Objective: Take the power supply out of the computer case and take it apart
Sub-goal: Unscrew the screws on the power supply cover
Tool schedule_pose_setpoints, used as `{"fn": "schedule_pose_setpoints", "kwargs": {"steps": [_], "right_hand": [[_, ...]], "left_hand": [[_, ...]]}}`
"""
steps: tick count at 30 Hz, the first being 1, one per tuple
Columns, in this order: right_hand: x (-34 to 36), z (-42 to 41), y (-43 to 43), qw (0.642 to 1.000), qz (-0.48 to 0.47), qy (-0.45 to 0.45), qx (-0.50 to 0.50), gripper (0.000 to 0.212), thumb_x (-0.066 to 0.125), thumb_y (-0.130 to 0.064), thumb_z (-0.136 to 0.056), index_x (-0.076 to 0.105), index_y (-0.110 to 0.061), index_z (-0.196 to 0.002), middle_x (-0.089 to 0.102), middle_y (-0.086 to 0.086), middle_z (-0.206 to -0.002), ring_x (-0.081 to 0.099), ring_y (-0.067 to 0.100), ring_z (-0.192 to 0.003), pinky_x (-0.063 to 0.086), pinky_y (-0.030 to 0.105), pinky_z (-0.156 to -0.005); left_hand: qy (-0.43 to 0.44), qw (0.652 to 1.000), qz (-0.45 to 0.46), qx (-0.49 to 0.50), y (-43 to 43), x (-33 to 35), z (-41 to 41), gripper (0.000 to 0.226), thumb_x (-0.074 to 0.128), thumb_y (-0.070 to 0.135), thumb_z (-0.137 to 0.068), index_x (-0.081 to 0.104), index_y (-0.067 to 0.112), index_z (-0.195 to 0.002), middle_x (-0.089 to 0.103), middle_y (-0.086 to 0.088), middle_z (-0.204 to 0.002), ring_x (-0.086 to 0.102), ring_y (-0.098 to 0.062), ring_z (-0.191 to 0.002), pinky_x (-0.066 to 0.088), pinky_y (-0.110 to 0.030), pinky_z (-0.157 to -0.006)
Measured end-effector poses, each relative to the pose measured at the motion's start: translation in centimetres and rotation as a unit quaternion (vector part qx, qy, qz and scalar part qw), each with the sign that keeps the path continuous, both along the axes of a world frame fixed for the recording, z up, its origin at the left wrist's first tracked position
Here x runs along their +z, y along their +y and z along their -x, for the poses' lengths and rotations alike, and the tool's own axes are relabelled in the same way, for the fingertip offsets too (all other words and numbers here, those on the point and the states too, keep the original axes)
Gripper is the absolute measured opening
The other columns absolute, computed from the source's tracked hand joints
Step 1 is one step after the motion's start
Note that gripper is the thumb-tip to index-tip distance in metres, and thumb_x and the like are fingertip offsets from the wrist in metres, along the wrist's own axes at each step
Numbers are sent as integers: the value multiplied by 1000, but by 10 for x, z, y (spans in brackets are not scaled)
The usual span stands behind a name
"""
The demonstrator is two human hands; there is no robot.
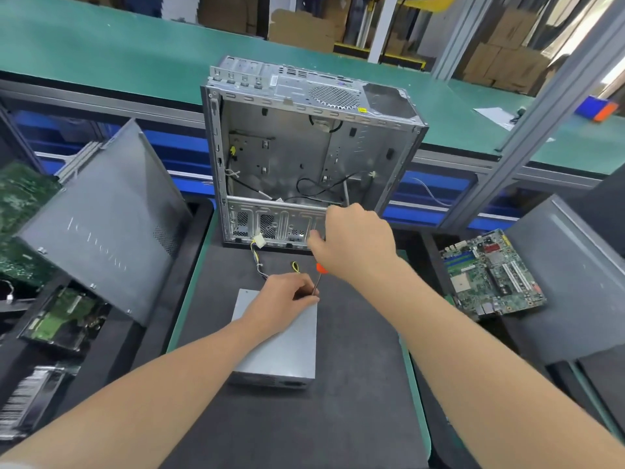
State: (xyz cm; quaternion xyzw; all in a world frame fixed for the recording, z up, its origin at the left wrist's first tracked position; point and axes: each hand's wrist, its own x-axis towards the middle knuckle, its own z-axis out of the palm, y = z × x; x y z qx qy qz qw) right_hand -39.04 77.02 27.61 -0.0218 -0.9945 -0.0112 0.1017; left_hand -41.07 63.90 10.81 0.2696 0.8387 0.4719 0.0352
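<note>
While the PSU (pixel 280 340) lies flat on the mat (pixel 355 384), in front of the open case (pixel 304 147), the left hand (pixel 282 297) curls over its far end, gripping it. The right hand (pixel 355 238) is closed round an orange-handled screwdriver (pixel 321 268), its shaft slanting down to the PSU's far right corner. 1 motherboard (pixel 490 272) lies at right.
</note>
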Motion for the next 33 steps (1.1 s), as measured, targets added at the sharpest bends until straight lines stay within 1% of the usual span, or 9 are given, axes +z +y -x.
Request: {"fn": "schedule_pose_setpoints", "kwargs": {"steps": [3,7,11,17,21,24,26,28,33], "right_hand": [[-5,2,-5,999,13,-4,-31,29,57,-36,-97,42,-17,-81,30,-1,-66,43,31,-70,34,34,-60],[3,8,9,989,88,-75,90,16,64,-25,-90,52,-15,-86,57,1,-76,54,31,-74,38,32,-55],[24,12,33,958,108,-178,197,9,69,-20,-89,60,-20,-90,63,-11,-78,61,16,-78,50,34,-68],[31,17,32,924,94,-253,270,19,76,-14,-77,64,-27,-83,64,-9,-87,63,3,-76,56,39,-74],[31,17,27,940,105,-231,228,22,76,-17,-74,63,-26,-90,66,-11,-79,64,8,-79,56,39,-69],[22,10,21,970,95,-139,173,18,67,-34,-84,56,-21,-89,60,-10,-74,61,20,-82,54,39,-68],[11,5,14,996,24,-53,69,38,56,-53,-94,48,-16,-85,43,-2,-70,51,28,-74,44,37,-62],[6,2,6,999,-15,-25,-19,50,46,-61,-99,41,-15,-79,31,0,-67,45,30,-70,38,35,-60],[1,2,3,999,24,-28,9,31,54,-37,-100,45,-11,-84,32,1,-67,45,34,-72,36,35,-62]], "left_hand": [[-6,1000,2,-4,0,0,0,8,80,12,-88,74,15,-84,73,7,-84,64,-5,-77,49,-17,-75],[-9,1000,-9,-10,-2,-3,0,5,80,11,-88,76,14,-86,73,10,-85,65,-2,-80,45,-8,-75],[3,1000,-16,-16,-3,-5,2,4,80,13,-88,77,15,-89,74,11,-85,67,-6,-82,51,-17,-77],[15,1000,-7,-18,-2,-6,2,3,79,15,-89,77,17,-90,73,12,-87,67,-6,-83,51,-20,-79],[11,1000,-6,-13,-1,-6,2,7,80,12,-88,74,13,-85,74,11,-86,66,-7,-82,52,-25,-79],[1,1000,-8,-8,0,-7,3,9,80,12,-87,73,14,-83,74,12,-84,66,-8,-80,53,-29,-79],[-4,1000,-5,-4,0,-8,3,9,81,15,-87,73,18,-83,72,12,-81,65,-9,-78,54,-32,-78],[0,1000,-3,-6,0,-9,3,9,81,16,-87,73,19,-84,71,11,-81,65,-10,-77,54,-33,-77],[14,1000,-9,-8,0,-10,3,9,81,14,-87,73,14,-85,72,11,-83,66,-9,-80,53,-27,-77]]}}
